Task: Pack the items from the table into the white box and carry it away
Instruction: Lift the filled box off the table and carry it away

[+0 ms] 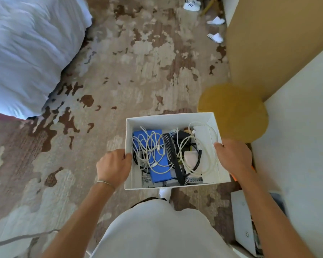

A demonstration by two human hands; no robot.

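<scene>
A patterned brown and beige carpet [138,62] covers the floor, with a bed under white bedding [26,53] at the upper left. Along the right stands a tan cabinet [278,43], and a round yellow table [235,112] sits just in front of it. Two white slippers [215,28] lie near the top by the cabinet.

The person holds the white box [172,119] in the air in front of the body, above the carpet, just beside the round table. The left hand [114,166] grips the box's left wall, thumb hooked over the rim. The right hand [233,155] grips the right wall the same way.

Inside the box lie a blue case [159,174], tangled white cables [209,164] and a black comb [171,149]. A thin bracelet [105,183] circles the left wrist.
</scene>
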